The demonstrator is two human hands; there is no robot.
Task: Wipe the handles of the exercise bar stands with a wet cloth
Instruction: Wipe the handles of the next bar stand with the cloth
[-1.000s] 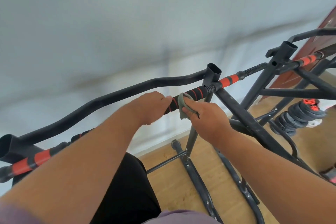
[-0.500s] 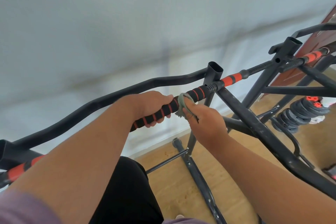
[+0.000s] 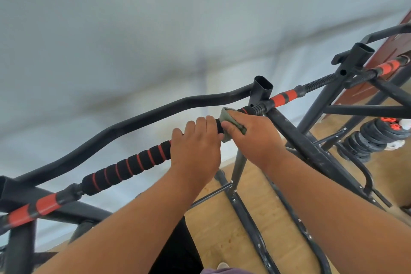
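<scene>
Two hands on one bar, mid-wipe. Far left: red-and-black striped grip section near the frame edge, untouched now, wiped or not cannot tell. Next along: black foam handle with thin red rings, bare on its left stretch, no visible wetness either way. Left hand wrapped over the handle's right part, fingers curled round the foam, steadying. Just right of it, touching: right hand pinching a small grey-green folded cloth against the handle's right end, thumb and fingers clamped round cloth and bar together. Cloth sitting at the very end of the foam, next to the black upright post with open oval top. Further right: short red-banded grip, then a second stand with another red grip, both well apart from the cloth. Judged: one handle in progress, right-side grips and second stand probably left to do. Black weight plates on wooden floor, far right.
</scene>
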